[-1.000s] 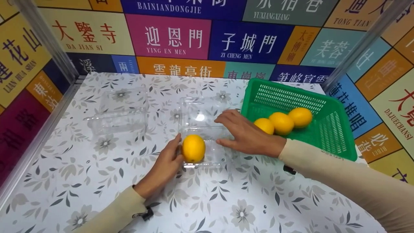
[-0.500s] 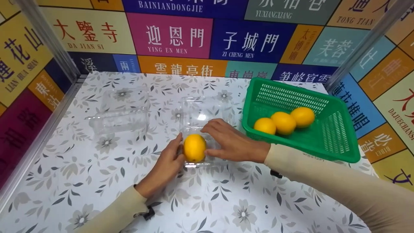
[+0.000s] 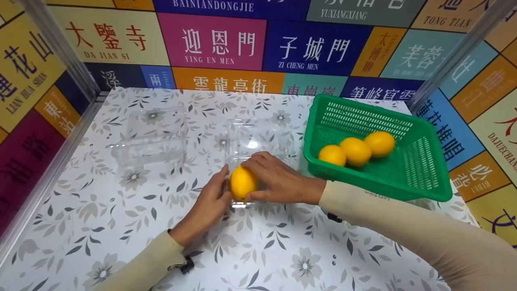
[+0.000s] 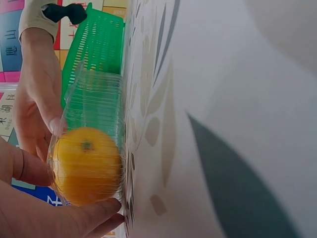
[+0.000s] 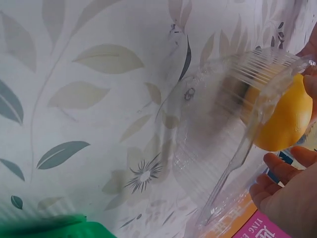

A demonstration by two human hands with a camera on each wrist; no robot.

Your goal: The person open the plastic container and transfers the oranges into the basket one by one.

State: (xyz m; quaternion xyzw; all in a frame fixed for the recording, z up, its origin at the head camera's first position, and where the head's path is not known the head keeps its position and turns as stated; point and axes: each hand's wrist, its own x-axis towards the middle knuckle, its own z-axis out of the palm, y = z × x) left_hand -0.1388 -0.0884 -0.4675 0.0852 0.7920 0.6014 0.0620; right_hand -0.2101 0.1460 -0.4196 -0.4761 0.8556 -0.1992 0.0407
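In the head view an orange [image 3: 243, 184] sits in the near tray half of a clear plastic clamshell container [image 3: 258, 139], whose lid lies back. My left hand [image 3: 204, 212] holds the container's left side, thumb at the near corner and fingers further back. From the right, my right hand [image 3: 282, 182] is around the orange, thumb at its near side and fingers over its far right side. In the left wrist view the orange [image 4: 86, 166] shows through the ribbed plastic. The right wrist view shows fingertips [image 5: 280, 166] close against the orange [image 5: 285, 116].
A green slotted basket [image 3: 420, 194] with 3 oranges [image 3: 355, 152] stands to the right. Another unfolded clear container [image 3: 149, 151] lies at the left on the flower-patterned table [image 3: 161, 234]. Panels with printed characters [image 3: 214, 42] wall in the back and sides.
My right hand has moved left from beside the basket to the orange, and its fingers have come in around it. The left hand and the container have stayed in place.
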